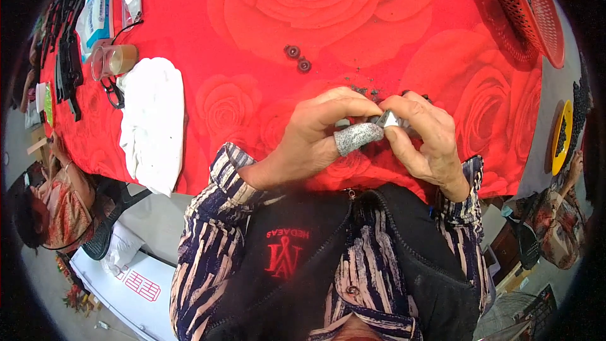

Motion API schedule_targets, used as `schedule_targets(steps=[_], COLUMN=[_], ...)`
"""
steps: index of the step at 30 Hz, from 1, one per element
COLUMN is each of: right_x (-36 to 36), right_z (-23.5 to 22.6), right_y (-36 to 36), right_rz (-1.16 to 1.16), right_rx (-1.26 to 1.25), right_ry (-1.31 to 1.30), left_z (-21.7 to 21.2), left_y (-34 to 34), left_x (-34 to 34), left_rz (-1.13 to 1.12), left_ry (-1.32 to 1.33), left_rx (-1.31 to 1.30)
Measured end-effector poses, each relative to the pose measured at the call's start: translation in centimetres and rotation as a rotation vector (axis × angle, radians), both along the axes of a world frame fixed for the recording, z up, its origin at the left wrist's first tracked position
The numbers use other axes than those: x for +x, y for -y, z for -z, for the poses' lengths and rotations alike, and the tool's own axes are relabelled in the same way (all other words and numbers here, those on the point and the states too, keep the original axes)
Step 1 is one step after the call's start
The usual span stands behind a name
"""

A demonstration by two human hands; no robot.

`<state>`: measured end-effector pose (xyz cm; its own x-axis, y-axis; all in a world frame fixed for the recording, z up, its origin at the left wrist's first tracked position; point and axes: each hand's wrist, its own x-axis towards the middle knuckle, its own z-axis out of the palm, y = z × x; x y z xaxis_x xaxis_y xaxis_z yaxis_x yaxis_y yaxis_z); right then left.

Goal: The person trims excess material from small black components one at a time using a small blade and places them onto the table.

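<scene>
A red cloth with big roses covers the surface [221, 38]. The person sits close to its near edge, and both hands are near that edge. The fingers of the right hand [429, 132] pinch a small shiny piece [391, 119]. It is just in front of the chest, where the two hands meet. The left hand [319, 123] has its fingers bent in beside the piece, but I cannot tell if they grip anything. A gray speckled wrap [358, 138] covers its thumb.

Black crumbs [363, 90] lie just past the hands. Two dark round things [298, 58] sit farther off, with red cloth all around them. A wide bit of red cloth lies between the hands and the white cloth [154, 120] on the left, which hangs over the near edge. Past it are a cup [123, 59], a blue and white packet [96, 19] and black strips [66, 69].

A red basket [530, 9] is at the far right edge. Beyond the right side is a yellow plate [561, 136]. Other people sit at each side.
</scene>
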<state>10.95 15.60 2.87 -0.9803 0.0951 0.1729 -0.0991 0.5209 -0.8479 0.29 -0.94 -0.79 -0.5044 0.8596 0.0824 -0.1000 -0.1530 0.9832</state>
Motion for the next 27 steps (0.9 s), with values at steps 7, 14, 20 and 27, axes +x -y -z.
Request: schedule_targets(steps=[7,14,20,27], right_x=[-0.15,-0.04,-0.21,-0.01], right_z=[0.03,0.23,0.36,0.52], right_y=[0.22,0.14,0.20,0.09], right_rz=[0.108,0.082,0.067,0.069], right_rx=[0.012,0.002,0.022,0.011], right_ry=[-0.020,-0.038,-0.060,-0.029], left_z=[-0.09,0.10,-0.32,0.17], left_y=[0.06,-0.06,0.06,-0.06], left_x=[-0.04,0.04,-0.01,0.30], left_rz=[-0.042,-0.053,-0.060,-0.060], left_ry=[-0.101,-0.083,-0.073,0.005], left_rx=[0.022,0.000,-0.008,-0.006])
